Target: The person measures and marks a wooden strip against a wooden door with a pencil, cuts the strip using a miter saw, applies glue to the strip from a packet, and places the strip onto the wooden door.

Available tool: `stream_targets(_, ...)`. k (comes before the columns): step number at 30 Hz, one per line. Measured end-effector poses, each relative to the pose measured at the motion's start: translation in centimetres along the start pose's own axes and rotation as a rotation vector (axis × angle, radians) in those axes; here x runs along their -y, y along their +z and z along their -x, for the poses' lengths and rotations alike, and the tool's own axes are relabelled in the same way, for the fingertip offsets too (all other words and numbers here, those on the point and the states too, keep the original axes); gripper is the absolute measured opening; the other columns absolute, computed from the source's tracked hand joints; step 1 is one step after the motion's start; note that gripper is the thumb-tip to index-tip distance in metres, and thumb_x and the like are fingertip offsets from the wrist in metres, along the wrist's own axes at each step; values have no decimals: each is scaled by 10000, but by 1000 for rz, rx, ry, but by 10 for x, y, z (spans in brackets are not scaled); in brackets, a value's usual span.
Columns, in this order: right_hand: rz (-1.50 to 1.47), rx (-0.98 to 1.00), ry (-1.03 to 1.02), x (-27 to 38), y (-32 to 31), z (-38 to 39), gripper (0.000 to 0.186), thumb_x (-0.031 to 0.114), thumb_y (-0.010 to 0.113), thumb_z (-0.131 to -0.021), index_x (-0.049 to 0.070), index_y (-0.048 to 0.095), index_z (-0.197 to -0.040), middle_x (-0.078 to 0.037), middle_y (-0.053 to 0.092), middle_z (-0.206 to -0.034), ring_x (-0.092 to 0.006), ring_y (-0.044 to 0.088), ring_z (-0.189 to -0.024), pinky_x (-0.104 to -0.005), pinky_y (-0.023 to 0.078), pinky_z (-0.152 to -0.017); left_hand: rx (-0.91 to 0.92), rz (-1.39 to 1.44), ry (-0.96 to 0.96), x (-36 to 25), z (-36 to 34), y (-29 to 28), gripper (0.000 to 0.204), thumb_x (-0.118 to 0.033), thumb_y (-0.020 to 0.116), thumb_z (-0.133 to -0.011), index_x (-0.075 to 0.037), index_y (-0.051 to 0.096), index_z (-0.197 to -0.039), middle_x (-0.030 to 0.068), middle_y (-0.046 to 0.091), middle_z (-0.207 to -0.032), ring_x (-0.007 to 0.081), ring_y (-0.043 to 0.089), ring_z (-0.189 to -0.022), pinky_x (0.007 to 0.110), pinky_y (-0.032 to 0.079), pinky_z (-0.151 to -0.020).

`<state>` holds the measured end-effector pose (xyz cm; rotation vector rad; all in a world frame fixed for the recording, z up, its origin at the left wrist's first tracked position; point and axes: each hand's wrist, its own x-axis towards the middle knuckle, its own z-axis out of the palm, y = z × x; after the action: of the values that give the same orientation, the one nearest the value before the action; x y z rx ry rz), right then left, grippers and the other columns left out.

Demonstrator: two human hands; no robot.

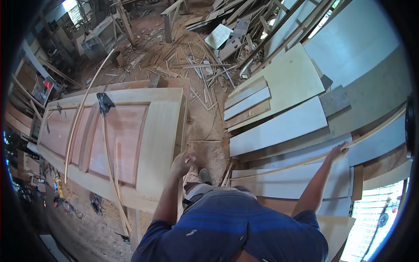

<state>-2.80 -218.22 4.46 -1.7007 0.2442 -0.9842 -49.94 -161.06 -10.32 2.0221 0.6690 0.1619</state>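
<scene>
At 3 o'clock, the right hand (338,153) has its fingers closed around a long thin wooden strip (301,163), which runs out of the grip toward 2 o'clock and back toward 8 o'clock, over a white board (279,185). At 7 o'clock, the left hand (185,160) has bent fingers, near the 3 o'clock edge of a panelled wooden door (165,131); whether it holds anything, or how far it closes, I cannot tell. The door lies at 9 o'clock, with a long curved strip (79,113) across it. Wood scraps (209,72) litter the 12 o'clock ground
</scene>
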Motion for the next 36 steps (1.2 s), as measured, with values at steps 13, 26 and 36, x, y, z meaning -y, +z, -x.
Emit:
stream_targets(13,1022,-808,38,-84,90,-27,889,398,775,-853,7,389,-1551,-301,537,-1415,-470,555,-1314,-684,418,-1009,-388,-151,113,10,-217,-80,322,-233,749,-931,-49,725,-1195,191,733,-1177,401,678,-1123,489,536,-1004)
stream_targets(26,-52,1048,-348,47,638,215,207,74,709,-974,32,706,-1177,-154,710,-1219,-332,634,-1236,-436,481,-1102,-549,-547,-99,56,-456,-99,313,-242,756,-896,-71,739,-1158,196,676,-1281,403,583,-1247,530,402,-1115)
stream_targets(36,-378,2422,-458,218,857,451,236,177,725,-965,49,747,-1161,-178,745,-1029,-339,720,-964,-412,571,-859,-730,-536,-259,33,-483,-117,89,-173,672,-812,-111,697,-871,109,723,-894,334,661,-878,488,470,-957)
